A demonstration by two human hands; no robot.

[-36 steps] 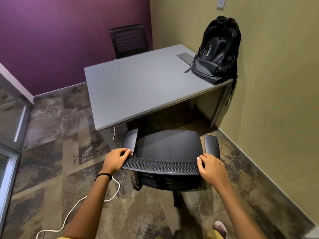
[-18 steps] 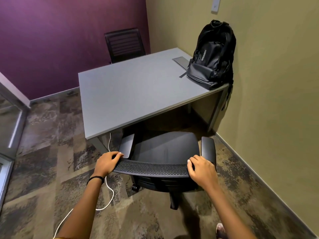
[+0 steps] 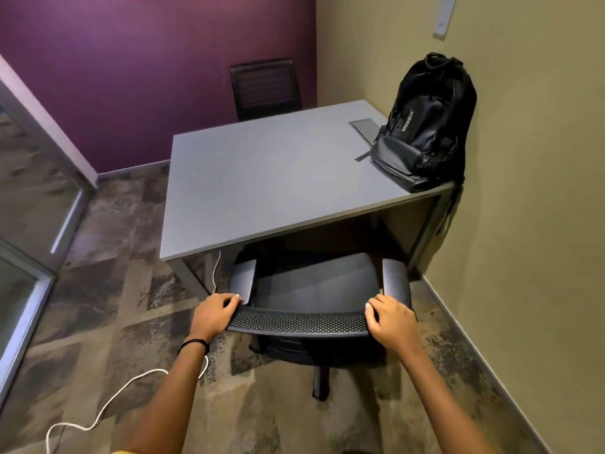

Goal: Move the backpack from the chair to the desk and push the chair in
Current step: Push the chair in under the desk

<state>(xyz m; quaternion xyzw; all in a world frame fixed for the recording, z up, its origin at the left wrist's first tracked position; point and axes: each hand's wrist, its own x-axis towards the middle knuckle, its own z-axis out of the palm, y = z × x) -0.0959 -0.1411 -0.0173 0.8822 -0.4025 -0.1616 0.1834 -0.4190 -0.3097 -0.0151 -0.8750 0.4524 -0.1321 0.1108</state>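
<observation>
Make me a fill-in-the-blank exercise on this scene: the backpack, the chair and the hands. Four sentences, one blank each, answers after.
1. The black backpack stands on the desk and leans against the ____ wall.
2. Both hands, left hand and right hand, grip the top of the chair's ____.
3. The chair seat is ____: nothing lies on it.
4. A ____ cable trails across the carpet.

Answers: olive; backrest; empty; white

the chair [image 3: 314,283] now sits closer to the desk [image 3: 268,178] than a second ago, the front of its seat and armrests just under the desk's near edge. both hands [image 3: 212,314] [image 3: 393,317] have gone forward with its backrest.
</observation>
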